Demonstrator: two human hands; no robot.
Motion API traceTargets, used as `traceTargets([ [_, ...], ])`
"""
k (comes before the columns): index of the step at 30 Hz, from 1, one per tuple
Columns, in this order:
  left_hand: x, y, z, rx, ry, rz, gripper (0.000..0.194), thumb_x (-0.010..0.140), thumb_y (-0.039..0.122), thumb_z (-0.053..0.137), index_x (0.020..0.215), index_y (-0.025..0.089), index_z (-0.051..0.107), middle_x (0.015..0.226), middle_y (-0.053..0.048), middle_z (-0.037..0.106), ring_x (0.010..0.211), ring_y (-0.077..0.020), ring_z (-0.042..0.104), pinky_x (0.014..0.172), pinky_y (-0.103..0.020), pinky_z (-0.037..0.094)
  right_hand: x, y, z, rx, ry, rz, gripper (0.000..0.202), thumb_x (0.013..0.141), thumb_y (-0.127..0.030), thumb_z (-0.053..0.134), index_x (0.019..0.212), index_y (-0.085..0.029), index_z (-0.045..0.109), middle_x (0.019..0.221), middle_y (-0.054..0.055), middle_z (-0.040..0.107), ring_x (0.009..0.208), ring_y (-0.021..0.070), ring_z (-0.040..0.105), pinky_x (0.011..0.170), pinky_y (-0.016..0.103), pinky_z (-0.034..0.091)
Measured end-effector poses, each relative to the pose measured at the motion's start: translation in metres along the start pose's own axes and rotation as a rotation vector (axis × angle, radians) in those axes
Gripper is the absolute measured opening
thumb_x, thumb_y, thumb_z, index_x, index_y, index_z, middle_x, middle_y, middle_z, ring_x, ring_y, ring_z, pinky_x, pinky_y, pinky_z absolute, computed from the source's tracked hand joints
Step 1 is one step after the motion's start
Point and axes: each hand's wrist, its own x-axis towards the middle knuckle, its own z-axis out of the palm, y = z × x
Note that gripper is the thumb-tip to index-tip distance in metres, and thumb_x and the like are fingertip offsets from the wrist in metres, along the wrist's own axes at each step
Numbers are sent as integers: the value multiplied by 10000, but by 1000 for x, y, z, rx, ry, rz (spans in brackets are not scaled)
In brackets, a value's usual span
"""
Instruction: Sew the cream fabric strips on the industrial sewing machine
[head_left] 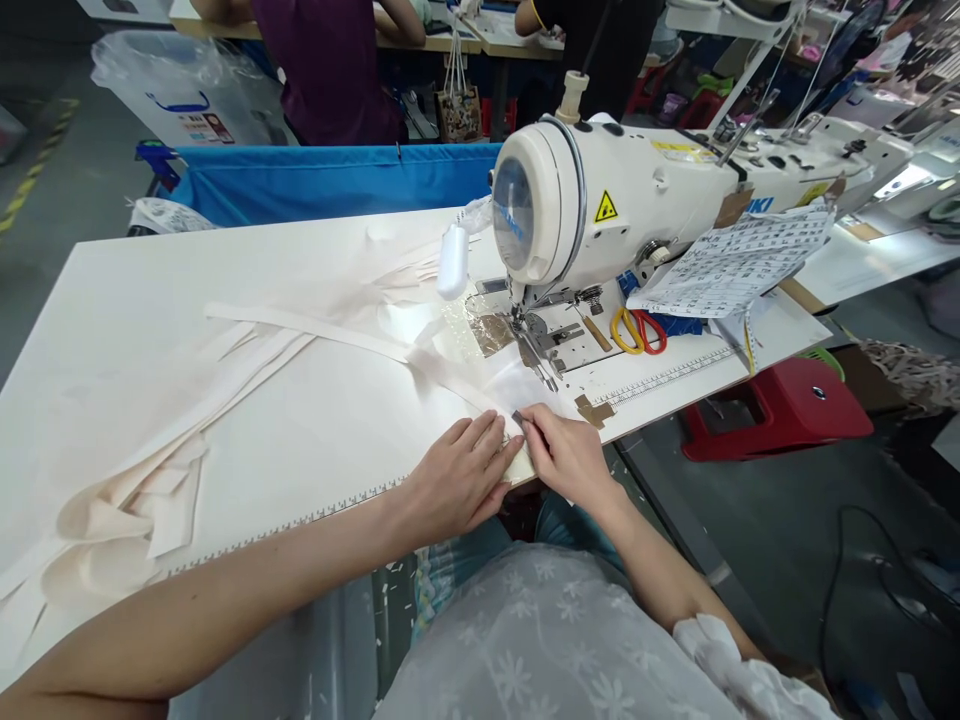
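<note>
At the table's front edge my left hand [466, 470] lies flat, fingers stretched over the end of a cream fabric strip [442, 370]. My right hand [564, 447] is beside it, thumb and fingers pinched on a small dark grey piece [517, 416] too small to identify. Just beyond both hands is the white sewing machine [615, 200], its presser foot and needle above the metal plate. The strip runs from under my left hand leftward across the table. More cream strips [142, 500] lie looped in a pile at the left.
Scissors [637, 332] with yellow and red handles lie right of the needle area, near a printed paper [739, 260]. A red stool [780, 410] stands at the right. Blue cloth [330, 185] hangs behind the white table [300, 450]. Other people sit beyond.
</note>
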Motion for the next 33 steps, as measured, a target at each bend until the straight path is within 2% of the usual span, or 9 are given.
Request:
traceTargets([
  [5, 1, 0, -1, 16, 5, -1, 458, 989, 325, 424, 1351, 59, 511, 1322, -226, 569, 1272, -371, 504, 984, -461, 429, 3, -3, -2, -82, -51, -2, 229, 979, -220, 389, 1047, -202, 607, 795, 22, 741, 682, 162, 669, 567, 256, 292],
  [9, 1, 1, -3, 25, -3, -17, 453, 985, 324, 432, 1354, 74, 509, 1319, -219, 572, 1264, -367, 514, 943, -453, 452, -7, -2, -9, -128, -79, -30, 219, 956, -204, 398, 965, -193, 616, 746, 29, 726, 649, 172, 659, 567, 270, 285],
  [13, 1, 2, -3, 19, 9, -9, 444, 988, 309, 438, 1351, 65, 511, 1299, -220, 578, 1246, -363, 525, 926, -446, 456, -26, 7, -16, -11, -39, 32, 233, 965, -252, 390, 958, -211, 619, 654, -3, 691, 570, 160, 626, 548, 257, 302],
  [16, 1, 3, 1, -6, 36, 11, 437, 1003, 272, 392, 1351, 35, 509, 1326, -212, 569, 1272, -334, 504, 988, -450, 427, -32, 11, -17, 100, 40, 115, 258, 980, -301, 375, 1003, -206, 613, 646, -7, 680, 532, 151, 607, 543, 244, 340],
  [20, 2, 6, 6, -17, 62, 45, 450, 1012, 249, 344, 1342, 0, 521, 1349, -199, 572, 1286, -308, 495, 1072, -449, 375, -25, 9, -12, 70, 61, 74, 264, 986, -293, 368, 1026, -205, 614, 758, 25, 729, 627, 169, 661, 591, 247, 374],
  [28, 3, 7, 4, -2, 78, 72, 441, 1009, 279, 378, 1357, 52, 527, 1302, -171, 606, 1252, -325, 521, 1036, -466, 390, -14, 5, -7, -34, -23, 18, 232, 992, -244, 391, 1051, -208, 613, 836, 19, 756, 702, 170, 684, 596, 259, 325],
  [33, 3, 7, 3, 9, 86, 70, 435, 1012, 284, 377, 1342, 53, 543, 1288, -167, 614, 1245, -322, 522, 1020, -459, 394, -19, 4, -10, -76, -53, -1, 232, 978, -219, 389, 1014, -198, 617, 812, 25, 750, 709, 170, 688, 592, 264, 314],
])
